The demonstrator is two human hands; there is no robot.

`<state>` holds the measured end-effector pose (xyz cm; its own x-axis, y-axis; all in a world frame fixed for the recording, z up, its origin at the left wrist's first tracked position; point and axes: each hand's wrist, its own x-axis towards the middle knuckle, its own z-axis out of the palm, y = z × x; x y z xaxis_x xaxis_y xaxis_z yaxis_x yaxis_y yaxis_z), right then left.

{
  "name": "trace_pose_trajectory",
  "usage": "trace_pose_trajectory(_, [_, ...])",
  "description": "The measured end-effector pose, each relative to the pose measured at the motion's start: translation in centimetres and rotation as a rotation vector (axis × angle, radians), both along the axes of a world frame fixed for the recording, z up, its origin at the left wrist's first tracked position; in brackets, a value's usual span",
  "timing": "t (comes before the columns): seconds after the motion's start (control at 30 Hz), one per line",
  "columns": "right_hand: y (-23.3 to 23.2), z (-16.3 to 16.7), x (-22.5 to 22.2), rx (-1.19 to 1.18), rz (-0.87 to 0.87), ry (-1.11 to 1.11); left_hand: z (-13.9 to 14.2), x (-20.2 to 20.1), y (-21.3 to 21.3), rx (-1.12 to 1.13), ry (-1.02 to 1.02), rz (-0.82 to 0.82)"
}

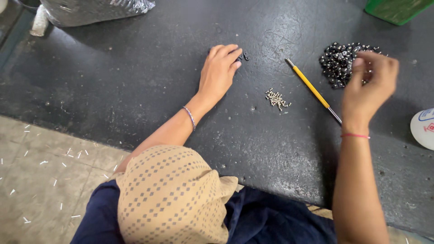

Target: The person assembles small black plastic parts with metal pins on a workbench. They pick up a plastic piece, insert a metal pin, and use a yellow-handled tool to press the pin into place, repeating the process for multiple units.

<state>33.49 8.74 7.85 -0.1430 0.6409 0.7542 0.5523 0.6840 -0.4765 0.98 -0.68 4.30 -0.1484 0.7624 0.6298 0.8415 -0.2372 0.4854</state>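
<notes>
My left hand [220, 70] rests on the dark worktop [135, 77], its fingertips pressing a small black part [244, 56] at the far middle. My right hand [370, 83] hovers blurred over a heap of small black parts [337, 63] at the far right; its fingers are curled, and whether they pinch a piece I cannot tell. A small cluster of silver screws [276, 99] lies between the hands. A yellow-handled screwdriver [313, 90] lies slantwise just left of my right hand.
A clear plastic bag [90, 10] sits at the far left corner. A green box [398, 9] stands at the far right. A white round lid [424, 129] peeks in at the right edge. The floor [40, 176] at lower left is strewn with small white bits.
</notes>
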Motion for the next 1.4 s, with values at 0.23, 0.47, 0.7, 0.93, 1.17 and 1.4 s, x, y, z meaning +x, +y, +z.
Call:
trace_pose_trajectory(0.23, [-2.5, -0.5, -3.6, -0.254, 0.263, -0.182, 0.2, 0.4, -0.2, -0.03, 0.112, 0.018])
trace_pose_trajectory(0.47, [-3.3, -0.9, -5.5, -0.2, 0.398, -0.371, 0.4, 0.9, -0.3, -0.018, 0.145, 0.023])
trace_pose_trajectory(0.7, [-3.6, -1.5, -6.9, -0.135, 0.467, -0.389, 0.5, 0.7, -0.4, -0.032, 0.044, 0.044])
trace_pose_trajectory(0.93, [-3.9, -1.2, -7.4, -0.124, 0.479, -0.404, 0.9, 0.6, -0.5, 0.021, 0.1, 0.03])
trace_pose_trajectory(1.17, [-3.9, -1.0, -7.6, -0.116, 0.493, -0.413, 0.7, 1.0, -0.5, -0.064, 0.134, -0.012])
trace_pose_trajectory(1.4, [-4.1, -1.1, -7.4, -0.129, 0.49, -0.409, 0.4, 1.7, -1.0, -0.024, 0.124, -0.028])
